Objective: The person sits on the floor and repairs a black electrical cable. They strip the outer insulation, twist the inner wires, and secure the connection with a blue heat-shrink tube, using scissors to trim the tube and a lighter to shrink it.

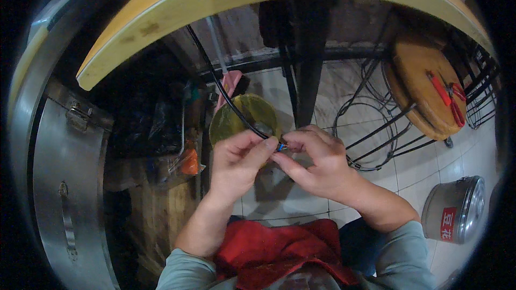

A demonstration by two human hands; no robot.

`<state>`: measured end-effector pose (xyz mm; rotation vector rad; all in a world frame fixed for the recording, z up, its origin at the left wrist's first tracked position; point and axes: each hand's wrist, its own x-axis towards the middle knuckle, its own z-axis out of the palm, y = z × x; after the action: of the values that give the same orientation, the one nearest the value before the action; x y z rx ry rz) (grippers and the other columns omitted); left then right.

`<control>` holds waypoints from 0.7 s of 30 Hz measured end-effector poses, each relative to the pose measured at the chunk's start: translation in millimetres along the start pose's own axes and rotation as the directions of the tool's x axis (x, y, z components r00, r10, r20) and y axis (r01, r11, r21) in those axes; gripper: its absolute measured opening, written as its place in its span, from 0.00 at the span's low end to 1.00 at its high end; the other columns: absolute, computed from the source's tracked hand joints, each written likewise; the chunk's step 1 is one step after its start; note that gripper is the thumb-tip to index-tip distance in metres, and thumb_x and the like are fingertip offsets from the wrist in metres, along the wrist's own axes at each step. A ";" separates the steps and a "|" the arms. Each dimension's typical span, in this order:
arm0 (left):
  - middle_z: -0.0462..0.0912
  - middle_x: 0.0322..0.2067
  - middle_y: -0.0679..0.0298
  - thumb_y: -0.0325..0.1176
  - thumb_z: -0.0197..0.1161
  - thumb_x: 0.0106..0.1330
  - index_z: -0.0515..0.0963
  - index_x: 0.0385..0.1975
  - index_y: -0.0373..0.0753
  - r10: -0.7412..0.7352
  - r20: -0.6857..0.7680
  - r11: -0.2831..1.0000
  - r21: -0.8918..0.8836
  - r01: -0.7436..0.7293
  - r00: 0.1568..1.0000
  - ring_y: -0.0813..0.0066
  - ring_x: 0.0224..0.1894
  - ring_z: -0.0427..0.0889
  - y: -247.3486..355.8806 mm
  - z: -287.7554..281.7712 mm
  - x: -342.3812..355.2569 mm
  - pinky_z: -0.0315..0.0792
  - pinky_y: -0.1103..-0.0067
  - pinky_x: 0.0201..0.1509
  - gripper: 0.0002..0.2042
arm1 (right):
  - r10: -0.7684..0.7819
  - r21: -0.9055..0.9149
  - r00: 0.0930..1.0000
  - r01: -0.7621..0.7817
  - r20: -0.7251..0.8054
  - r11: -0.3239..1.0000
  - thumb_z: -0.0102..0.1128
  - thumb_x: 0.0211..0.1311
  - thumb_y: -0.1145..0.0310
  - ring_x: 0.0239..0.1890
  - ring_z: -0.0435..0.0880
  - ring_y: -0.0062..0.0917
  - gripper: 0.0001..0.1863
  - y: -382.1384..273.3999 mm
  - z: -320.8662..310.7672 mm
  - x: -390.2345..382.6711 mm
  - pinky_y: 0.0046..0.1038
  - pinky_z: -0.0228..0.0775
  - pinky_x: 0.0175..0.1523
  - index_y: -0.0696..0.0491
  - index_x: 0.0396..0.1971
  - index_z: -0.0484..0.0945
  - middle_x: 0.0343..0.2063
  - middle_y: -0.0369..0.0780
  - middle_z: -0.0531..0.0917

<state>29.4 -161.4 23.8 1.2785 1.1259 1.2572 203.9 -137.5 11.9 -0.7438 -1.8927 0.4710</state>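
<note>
A black cable [227, 96] hangs down from under the table and ends between my hands. My left hand [239, 161] pinches it near its end between thumb and fingers. Short blue and brownish wires [280, 147] stick out of the cable's end. At those wires my right hand [316, 158] is closed, with thumb and forefinger pinched on the wire tips. Fine detail at the fingertips is too small to make out.
Above hangs a yellow table edge [242, 8]. A greenish-yellow bin [252, 108] and pink dustpan [230, 83] stand beyond my hands. On the right, a brown stool seat [424, 75] holds red-handled tools [447, 96]; below is a lidded metal pot [454, 209]. A metal cabinet [72, 182] stands left.
</note>
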 end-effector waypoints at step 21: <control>0.80 0.23 0.62 0.27 0.62 0.60 0.77 0.26 0.32 -0.131 0.020 0.974 -0.184 0.133 0.991 0.80 0.23 0.78 1.7 18.5 7.1 0.75 0.84 0.27 0.05 | 0.310 0.427 0.949 -0.256 -0.061 0.867 0.64 0.49 0.76 0.23 0.78 0.26 0.13 4.2 1.8 -16.3 0.24 0.71 0.28 0.57 0.35 0.73 0.24 0.41 0.78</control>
<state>48.1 -155.2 26.4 1.0518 1.0449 1.2259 208.4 -145.5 -2.3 -0.7455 -1.4933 0.9574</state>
